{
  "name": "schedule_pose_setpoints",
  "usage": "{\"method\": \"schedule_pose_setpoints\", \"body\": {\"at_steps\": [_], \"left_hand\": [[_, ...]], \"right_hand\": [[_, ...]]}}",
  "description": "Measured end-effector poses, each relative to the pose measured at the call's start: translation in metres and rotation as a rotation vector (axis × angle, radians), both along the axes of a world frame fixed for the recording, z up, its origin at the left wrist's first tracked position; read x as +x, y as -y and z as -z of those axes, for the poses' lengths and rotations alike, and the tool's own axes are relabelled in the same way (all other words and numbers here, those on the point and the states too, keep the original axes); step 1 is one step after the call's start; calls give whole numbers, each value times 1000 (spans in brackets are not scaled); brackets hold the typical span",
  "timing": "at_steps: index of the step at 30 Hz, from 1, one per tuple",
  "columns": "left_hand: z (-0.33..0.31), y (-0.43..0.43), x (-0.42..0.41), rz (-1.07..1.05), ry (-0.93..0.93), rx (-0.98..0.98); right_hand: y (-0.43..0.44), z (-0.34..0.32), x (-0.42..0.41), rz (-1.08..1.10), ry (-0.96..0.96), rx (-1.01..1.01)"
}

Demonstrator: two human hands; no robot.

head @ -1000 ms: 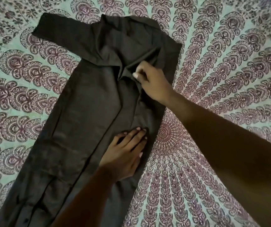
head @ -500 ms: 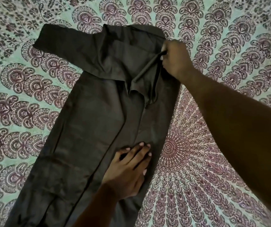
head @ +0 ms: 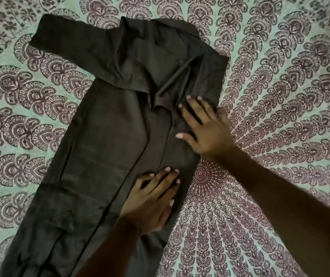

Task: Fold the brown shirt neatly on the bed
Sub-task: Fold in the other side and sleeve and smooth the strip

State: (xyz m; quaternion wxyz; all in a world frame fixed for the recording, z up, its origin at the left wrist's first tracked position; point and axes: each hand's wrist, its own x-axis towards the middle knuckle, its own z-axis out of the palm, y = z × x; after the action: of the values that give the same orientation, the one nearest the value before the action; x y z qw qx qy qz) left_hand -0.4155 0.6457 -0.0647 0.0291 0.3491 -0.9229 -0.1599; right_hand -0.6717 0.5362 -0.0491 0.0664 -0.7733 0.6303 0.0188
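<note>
The long brown shirt (head: 100, 148) lies flat on the bed, collar end far from me and hem toward the lower left. Its left sleeve (head: 66, 37) stretches out to the upper left. The right side is folded inward over the body, with creased cloth near the chest. My left hand (head: 152, 198) presses flat on the folded right edge near the middle, fingers spread. My right hand (head: 204, 128) lies palm down a little farther up on the same folded part, fingers apart, holding nothing.
A bedsheet (head: 280, 96) with a mint ground and maroon mandala pattern covers the whole bed. Its round centre motif (head: 202, 172) sits just right of the shirt. Nothing else lies on the sheet.
My right hand has let go of the fold near the right shoulder and come down toward me, now flat on the folded side. My left hand has stayed in place.
</note>
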Motion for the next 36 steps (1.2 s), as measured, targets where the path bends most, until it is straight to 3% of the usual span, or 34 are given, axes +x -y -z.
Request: {"method": "schedule_pose_setpoints", "body": {"at_steps": [5, 9, 15, 19, 22, 28, 36], "left_hand": [[1, 0, 1, -1, -9, 6], [-2, 1, 1, -2, -6, 18], [-6, 2, 1, -1, -27, 28], [-10, 2, 7, 11, -69, 51], [-6, -8, 31, 158, -48, 5], [-12, -94, 126, 255, 135, 17], [-23, -177, 208, 228, 164, 92]], "right_hand": [[85, 1, -41, 95, -42, 73], [91, -6, -30, 172, -14, 45], [-42, -16, 20, 116, 59, -92], [-97, -23, 30, 74, -41, 141], [-123, -17, 49, 123, -54, 159], [-198, -11, 123, 190, -23, 153], [-337, -19, 227, 285, 27, 217]]}}
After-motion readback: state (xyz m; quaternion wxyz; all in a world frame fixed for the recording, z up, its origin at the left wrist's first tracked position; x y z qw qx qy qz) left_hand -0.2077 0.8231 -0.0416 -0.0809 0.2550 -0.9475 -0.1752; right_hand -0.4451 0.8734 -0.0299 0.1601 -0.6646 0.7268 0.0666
